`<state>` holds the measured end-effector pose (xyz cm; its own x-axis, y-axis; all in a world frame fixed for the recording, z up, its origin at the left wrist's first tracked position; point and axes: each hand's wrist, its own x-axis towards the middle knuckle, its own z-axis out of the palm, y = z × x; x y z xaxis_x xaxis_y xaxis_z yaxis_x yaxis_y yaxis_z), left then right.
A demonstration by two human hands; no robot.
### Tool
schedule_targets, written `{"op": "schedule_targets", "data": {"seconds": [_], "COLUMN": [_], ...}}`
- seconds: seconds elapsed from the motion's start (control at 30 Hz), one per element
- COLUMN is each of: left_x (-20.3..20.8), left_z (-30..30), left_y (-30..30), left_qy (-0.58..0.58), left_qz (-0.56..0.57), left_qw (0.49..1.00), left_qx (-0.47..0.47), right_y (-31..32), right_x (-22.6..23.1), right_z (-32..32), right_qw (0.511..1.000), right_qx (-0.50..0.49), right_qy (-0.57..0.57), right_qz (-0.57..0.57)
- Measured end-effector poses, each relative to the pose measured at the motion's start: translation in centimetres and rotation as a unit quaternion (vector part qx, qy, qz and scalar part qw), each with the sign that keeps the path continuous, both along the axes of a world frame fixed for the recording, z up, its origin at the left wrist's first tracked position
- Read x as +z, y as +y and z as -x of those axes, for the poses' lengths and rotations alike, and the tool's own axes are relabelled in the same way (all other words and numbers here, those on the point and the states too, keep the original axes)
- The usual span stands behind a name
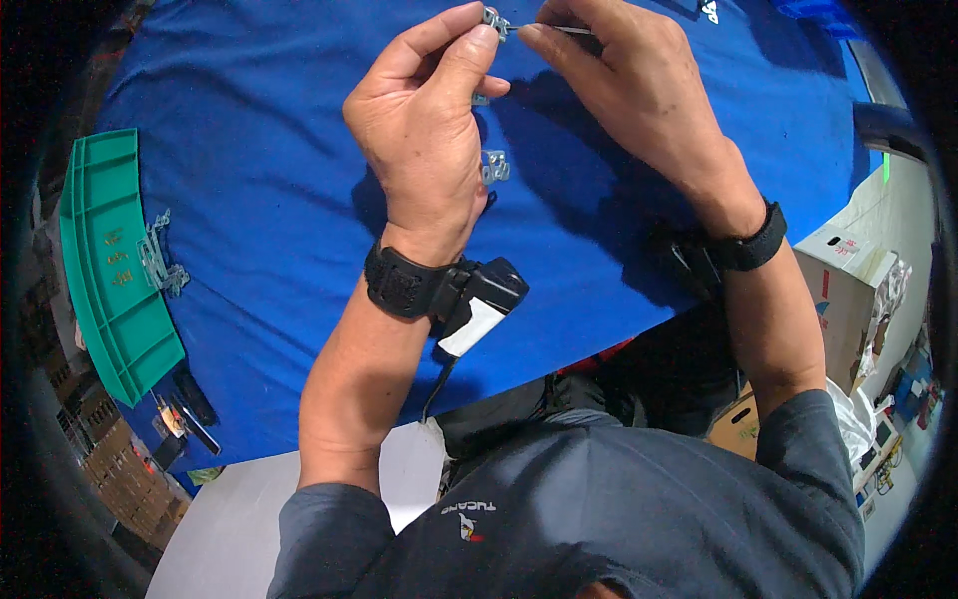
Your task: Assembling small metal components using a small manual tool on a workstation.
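Observation:
My left hand [424, 140] is at the top centre, thumb and forefinger pinching a small silver metal bracket [494, 20]. To its right, my right hand [644, 95] is closed round a thin metal rod [569, 30]; its tip meets the bracket. Fingers hide most of the rod, so I cannot tell its exact kind. Beside my left palm, another small metal bracket with holes [496, 166] lies on the blue cloth [289, 200]. A further metal piece [481, 100] shows partly below my left fingertips.
At the left, a green plastic tray [105, 344] holds several small brass-coloured pieces [118, 258]. Several silver metal parts [160, 262] lie against its right side. Dark slim tools [195, 424] rest near the table's lower left edge. A cardboard box [843, 299] stands at the right.

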<state>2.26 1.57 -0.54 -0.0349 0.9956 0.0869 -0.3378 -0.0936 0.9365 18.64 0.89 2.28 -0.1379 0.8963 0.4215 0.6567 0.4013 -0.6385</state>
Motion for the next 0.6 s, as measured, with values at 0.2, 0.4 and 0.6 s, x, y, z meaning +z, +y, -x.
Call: {"op": "schedule_targets", "data": {"seconds": [0.2,0.4,0.6], "left_x": [0.0,0.0,-0.2], "left_z": [0.0,-0.1,0.0], "left_y": [0.1,0.1,0.1], "left_qy": [0.003,0.001,0.004], "left_qz": [0.001,-0.008,-0.014], "left_qw": [1.0,1.0,1.0], "left_qx": [0.004,-0.004,-0.011], "right_y": [-0.5,-0.1,-0.4], "right_x": [1.6,0.6,1.4], "right_z": [0.3,-0.2,0.2], "right_qw": [0.999,0.999,0.999], "right_qx": [-0.005,0.034,0.026], "right_qy": [0.018,0.008,-0.005], "right_qz": [0.04,-0.032,-0.036]}}
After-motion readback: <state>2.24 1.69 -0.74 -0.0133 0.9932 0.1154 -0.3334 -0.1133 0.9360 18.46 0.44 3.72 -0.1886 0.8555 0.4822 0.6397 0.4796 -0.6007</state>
